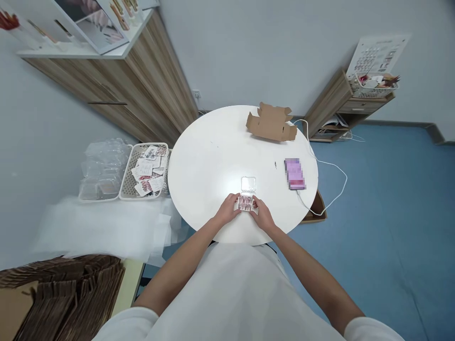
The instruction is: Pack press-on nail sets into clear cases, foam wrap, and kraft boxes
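A small clear plastic case of press-on nails [245, 203] sits near the front edge of the white table, its transparent lid [248, 183] swung open away from me. Rows of pinkish, patterned nails show inside. My left hand [228, 210] grips the case's left side, thumb at the near edge and fingers at the far corner. On the right side, my right hand [262, 214] holds it in the same way. The fingertips are partly hidden and small at this distance.
The round white table [202, 161] carries an unfolded cardboard box [272, 124] and a phone [295, 174] with a white cable [337, 167]. At left stand a basket of printed cards [149, 171], clear plastic packaging [105, 166] and stacked flat cardboard [60, 303]. A wooden cabinet [156, 80] stands behind.
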`<control>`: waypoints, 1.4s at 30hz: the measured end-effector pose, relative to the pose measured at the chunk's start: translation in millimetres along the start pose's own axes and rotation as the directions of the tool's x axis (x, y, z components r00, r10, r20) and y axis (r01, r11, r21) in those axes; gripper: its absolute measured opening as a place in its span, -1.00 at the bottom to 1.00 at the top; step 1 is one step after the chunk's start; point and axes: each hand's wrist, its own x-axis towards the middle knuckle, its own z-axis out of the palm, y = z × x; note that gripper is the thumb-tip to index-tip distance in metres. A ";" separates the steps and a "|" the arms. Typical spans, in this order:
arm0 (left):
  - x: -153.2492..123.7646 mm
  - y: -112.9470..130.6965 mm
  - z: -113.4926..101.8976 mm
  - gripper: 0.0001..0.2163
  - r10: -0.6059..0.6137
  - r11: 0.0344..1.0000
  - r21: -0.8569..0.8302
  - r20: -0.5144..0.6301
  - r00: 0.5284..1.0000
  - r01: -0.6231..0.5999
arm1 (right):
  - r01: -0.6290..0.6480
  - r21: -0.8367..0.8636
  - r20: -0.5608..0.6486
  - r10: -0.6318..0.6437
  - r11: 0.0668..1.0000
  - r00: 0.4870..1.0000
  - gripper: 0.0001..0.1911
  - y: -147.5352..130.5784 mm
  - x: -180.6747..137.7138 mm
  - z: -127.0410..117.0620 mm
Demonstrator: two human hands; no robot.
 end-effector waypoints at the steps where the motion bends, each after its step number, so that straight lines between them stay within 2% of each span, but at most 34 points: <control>1: 4.2 3.2 4.2 -0.41 -0.007 1.000 0.027 0.000 1.000 0.007 | -0.007 0.001 0.003 0.007 1.000 1.000 -0.38 5.1 0.4 -4.2; 6: 21.6 11.6 14.2 -0.42 -0.069 0.982 0.179 0.002 0.998 0.068 | -0.033 -0.036 0.052 0.035 0.999 0.998 -0.39 19.9 13.2 -19.2; 10: 28.4 10.6 17.2 -0.43 -0.156 0.959 0.238 -0.005 0.988 0.152 | -0.073 -0.065 0.089 0.079 0.995 0.993 -0.40 23.8 25.1 -22.6; 16: 29.5 4.3 20.7 -0.43 -0.191 0.958 0.222 0.013 0.981 0.184 | -0.086 -0.102 0.130 0.099 0.991 0.987 -0.40 26.5 33.0 -18.2; 31: 26.7 1.0 27.7 -0.37 -0.207 0.967 0.150 0.005 0.978 0.204 | -0.085 -0.201 0.092 0.105 0.976 0.990 -0.40 25.3 30.4 -12.1; 37: 21.5 2.2 28.9 -0.32 -0.209 0.973 0.097 -0.024 0.978 0.210 | -0.085 -0.142 0.062 0.095 0.986 0.994 -0.40 24.1 25.6 -13.2; 40: 16.2 2.8 30.7 -0.33 -0.244 0.969 0.024 -0.057 0.968 0.245 | -0.142 -0.010 0.056 0.143 0.990 0.988 -0.38 26.4 22.5 -14.3; 42: 13.1 3.5 32.0 -0.40 -0.315 0.949 -0.055 -0.077 0.946 0.311 | -0.217 0.109 0.057 0.212 0.970 0.976 -0.39 28.6 22.0 -15.0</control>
